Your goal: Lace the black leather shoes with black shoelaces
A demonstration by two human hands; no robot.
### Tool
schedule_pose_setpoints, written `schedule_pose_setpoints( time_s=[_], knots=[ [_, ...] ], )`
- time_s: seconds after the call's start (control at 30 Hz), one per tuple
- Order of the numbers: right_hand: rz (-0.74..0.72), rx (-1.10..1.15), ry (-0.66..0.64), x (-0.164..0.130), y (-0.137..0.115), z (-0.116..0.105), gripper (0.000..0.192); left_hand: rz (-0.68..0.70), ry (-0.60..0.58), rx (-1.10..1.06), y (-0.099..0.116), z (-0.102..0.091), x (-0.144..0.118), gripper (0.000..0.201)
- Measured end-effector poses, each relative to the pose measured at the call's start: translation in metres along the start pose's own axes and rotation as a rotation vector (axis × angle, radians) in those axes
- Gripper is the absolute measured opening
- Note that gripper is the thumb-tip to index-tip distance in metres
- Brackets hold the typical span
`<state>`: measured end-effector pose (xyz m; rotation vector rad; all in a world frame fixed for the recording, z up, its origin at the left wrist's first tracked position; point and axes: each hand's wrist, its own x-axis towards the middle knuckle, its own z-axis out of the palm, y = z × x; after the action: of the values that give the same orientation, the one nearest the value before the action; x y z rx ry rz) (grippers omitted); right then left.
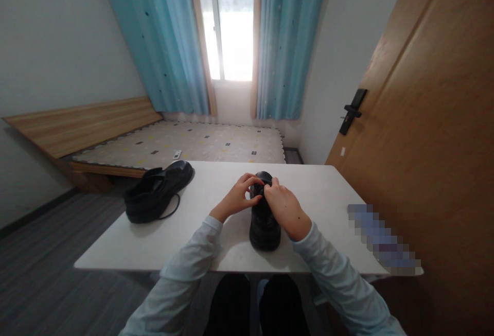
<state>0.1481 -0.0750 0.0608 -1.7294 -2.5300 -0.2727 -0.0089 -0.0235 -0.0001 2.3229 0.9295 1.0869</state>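
A black shoe (265, 235) stands on the white table in front of me, its toe pointing to the window and its heel to my body. Both hands meet over its lacing. From the left side, my left hand (240, 197) curls its thumb and fingers in, closed on the shoelace. My right hand (286, 207) comes over the right side with its fingertips pinched on the shoelace too. Black lace against black shoe is hard to make out, and my fingers hide part of it. The other black shoe (148, 197) lies at the table's left, one lace trailing onto the tabletop.
The white table (216, 176) reaches from my knees to a bed (216, 143) with a patterned mattress. A small white remote (177, 155) lies on the bed. At the table's right edge is a pixelated bluish item (382, 238). A wooden door (432, 120) stands close on the right.
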Motion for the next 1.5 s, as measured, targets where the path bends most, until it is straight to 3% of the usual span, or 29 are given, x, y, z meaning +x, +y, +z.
schedule_pose_setpoints(
  time_s=[0.17,0.3,0.63,0.97,1.17,1.3,1.37,1.5],
  knots=[
    [-0.009,-0.018,-0.004,0.0,0.003,0.001,0.025,-0.003,0.004,0.002,-0.002,0.001,0.0,0.035],
    [-0.057,0.027,0.077,0.001,0.01,-0.004,0.017,-0.01,0.013,-0.003,-0.003,0.003,-0.001,0.04],
    [-0.289,0.643,0.233,-0.004,0.024,-0.015,0.013,0.003,0.056,0.079,-0.007,0.007,-0.002,0.047],
    [-0.373,0.785,0.269,-0.036,0.03,-0.007,0.014,-0.04,0.021,0.066,-0.006,0.007,-0.002,0.046],
    [-0.389,0.856,0.137,-0.042,0.033,0.004,0.011,-0.075,0.009,0.076,-0.005,0.007,-0.002,0.046],
    [-0.447,0.843,0.012,-0.039,0.039,0.0,0.002,-0.057,0.009,0.105,-0.006,0.006,-0.003,0.044],
    [-0.474,0.86,-0.009,-0.035,0.045,-0.003,0.007,-0.038,0.024,0.117,-0.006,0.005,-0.002,0.042],
    [-0.262,0.887,0.103,-0.015,0.061,0.0,0.016,-0.061,0.122,0.079,-0.008,0.005,0.002,0.029]
  ],
)
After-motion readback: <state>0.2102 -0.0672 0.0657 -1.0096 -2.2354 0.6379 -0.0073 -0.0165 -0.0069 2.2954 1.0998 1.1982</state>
